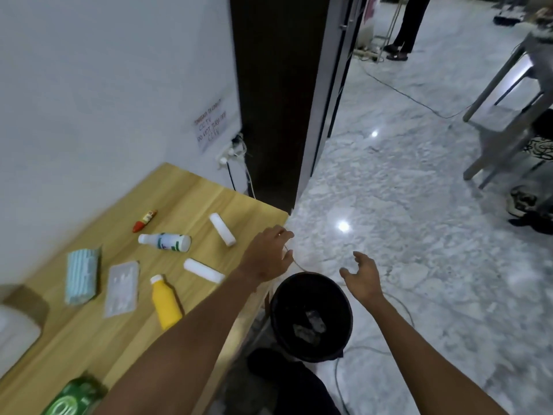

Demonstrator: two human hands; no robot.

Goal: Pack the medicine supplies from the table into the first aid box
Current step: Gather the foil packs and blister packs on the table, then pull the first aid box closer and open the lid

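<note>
Fingers (357,259) of the right hand (363,278) spread apart, empty, over the black bin (311,316); the left hand (269,256) hangs loosely curled, holding nothing, at the surface (98,339) edge (apparently between picks). Rolls (223,229), bottles (165,301) and packets (122,289) lie left of it, mid-frame; no box is clearly identifiable.
</note>
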